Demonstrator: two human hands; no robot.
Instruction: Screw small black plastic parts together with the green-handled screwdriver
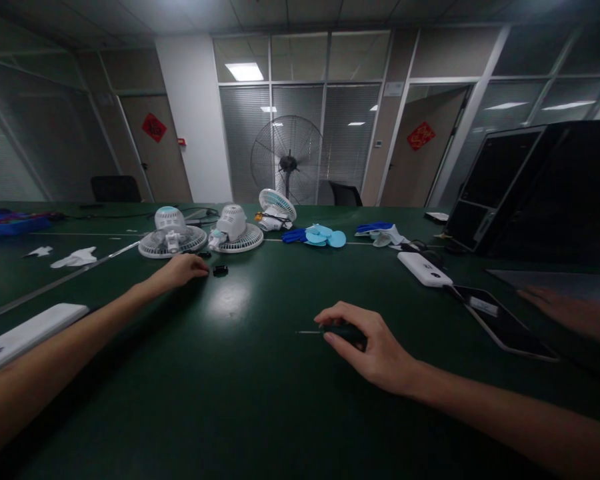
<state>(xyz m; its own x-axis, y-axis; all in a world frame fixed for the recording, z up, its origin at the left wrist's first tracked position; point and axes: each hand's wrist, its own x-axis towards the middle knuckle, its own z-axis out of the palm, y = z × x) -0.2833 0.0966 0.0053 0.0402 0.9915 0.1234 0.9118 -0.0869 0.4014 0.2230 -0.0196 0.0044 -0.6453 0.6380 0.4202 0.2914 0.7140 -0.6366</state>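
My right hand (pixel 375 343) is closed around the dark handle of a screwdriver (pixel 347 331); its thin metal shaft points left, just above or on the green table. Stretched far forward, my left hand (pixel 183 269) has its fingers curled together low over the tabletop. Whatever is between its fingertips is hidden. Right beside those fingertips lies a small black part (pixel 221 270), apart from them. Another small dark piece (pixel 204 254) is just behind the hand. Two white fan heads (pixel 174 233) (pixel 234 230) rest face down beyond it.
Behind stand a small tilted fan (pixel 276 208), light-blue fan blades (pixel 325 235) and gloves (pixel 383 233). A white power bank (pixel 424 269) is cabled to a phone (pixel 505 320) on the right. Another person's blurred hand (pixel 575 313) is near a black computer case (pixel 545 190). A white device (pixel 30 333) lies left.
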